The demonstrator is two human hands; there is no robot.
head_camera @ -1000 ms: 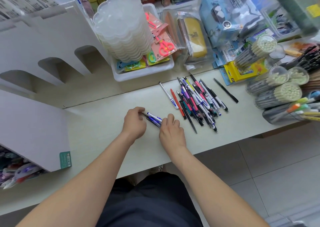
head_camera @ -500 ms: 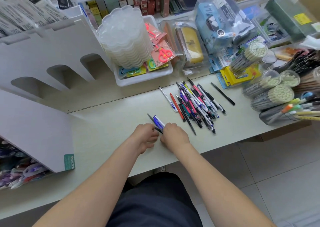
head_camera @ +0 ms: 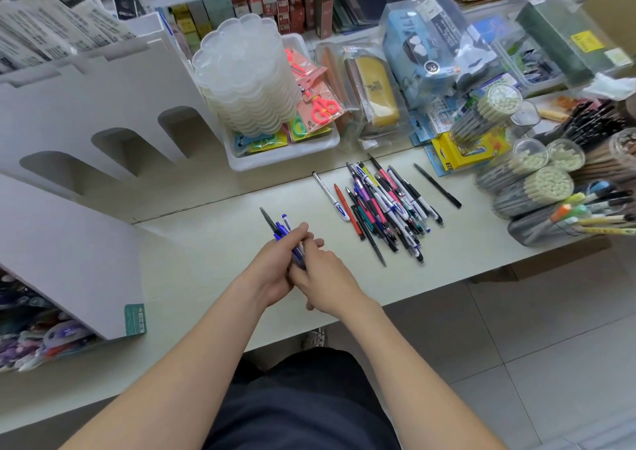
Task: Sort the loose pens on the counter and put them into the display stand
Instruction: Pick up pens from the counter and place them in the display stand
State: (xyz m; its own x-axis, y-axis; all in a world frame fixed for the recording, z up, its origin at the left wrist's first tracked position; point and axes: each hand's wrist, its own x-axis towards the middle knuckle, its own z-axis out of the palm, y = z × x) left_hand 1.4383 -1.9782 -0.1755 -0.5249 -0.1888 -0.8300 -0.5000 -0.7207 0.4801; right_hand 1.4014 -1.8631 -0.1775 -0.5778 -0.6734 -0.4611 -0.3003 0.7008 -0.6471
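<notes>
My left hand (head_camera: 272, 267) and my right hand (head_camera: 323, 277) meet over the pale counter (head_camera: 192, 243), and both grip a small bundle of blue pens (head_camera: 284, 231) whose tips stick up and away from me. A pile of several mixed loose pens (head_camera: 385, 205) lies to the right. A white pen (head_camera: 330, 196) and a red pen (head_camera: 347, 210) lie just left of that pile, and a black pen (head_camera: 437, 185) lies to its right. The white cardboard display stand (head_camera: 86, 133) with arched slots fills the left side.
A white tray (head_camera: 285, 152) with a stack of clear plastic dishes (head_camera: 247, 78) and scissors packs stands behind the pens. Tubs of pencils (head_camera: 537, 188) and a pot of markers (head_camera: 564, 222) crowd the right. Packaged goods line the back. The counter's front edge runs just below my hands.
Both hands have gathered the blue pens from the counter and lifted them into a bundle, tips now pointing up. The camera view has also shifted slightly.
</notes>
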